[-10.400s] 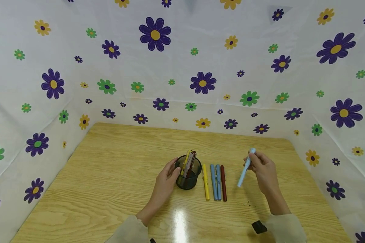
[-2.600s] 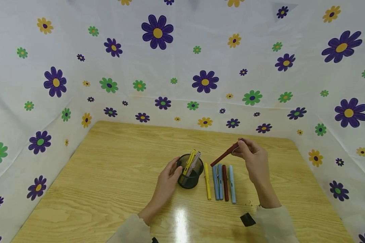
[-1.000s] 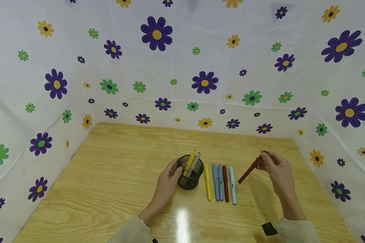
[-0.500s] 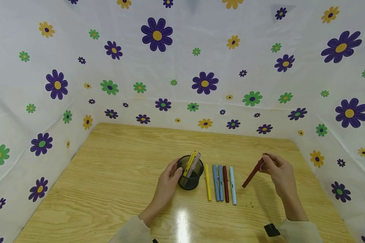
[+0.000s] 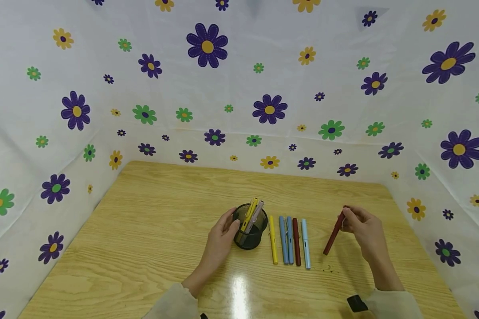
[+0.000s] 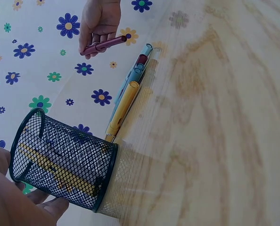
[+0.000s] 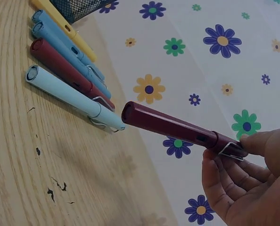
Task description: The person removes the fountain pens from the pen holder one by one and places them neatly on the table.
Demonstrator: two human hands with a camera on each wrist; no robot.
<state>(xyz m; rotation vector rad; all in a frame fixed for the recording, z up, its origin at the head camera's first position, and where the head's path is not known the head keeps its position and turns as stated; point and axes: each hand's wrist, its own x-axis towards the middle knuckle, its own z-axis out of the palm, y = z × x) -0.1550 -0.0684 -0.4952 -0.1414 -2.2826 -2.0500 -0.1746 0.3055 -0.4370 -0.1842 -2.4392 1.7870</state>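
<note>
My right hand (image 5: 366, 230) pinches a dark red pen (image 5: 334, 232) by its clip end, holding it tilted above the table, right of the row. My left hand (image 5: 220, 239) grips the side of a black mesh pen cup (image 5: 248, 239), in which a yellow pen (image 5: 249, 215) and a greyish-pink pen (image 5: 256, 215) lean. Right of the cup lie, side by side, a yellow pen (image 5: 273, 241), two blue pens (image 5: 286, 241), another dark red pen (image 5: 296, 243) and a light blue pen (image 5: 305, 244). The right wrist view shows the held pen's silver clip (image 7: 231, 149) by the fingertips.
The wooden table (image 5: 151, 230) meets a white flower-print cloth (image 5: 239, 79) at the back and both sides. Small dark specks (image 5: 329, 268) mark the table near the light blue pen. A black strap piece (image 5: 357, 304) hangs by the right sleeve.
Earlier, my right hand laid the light blue pen at the row's right end, then took a dark red pen from the cup. Lately that pen has moved right, lowered and turned steeper.
</note>
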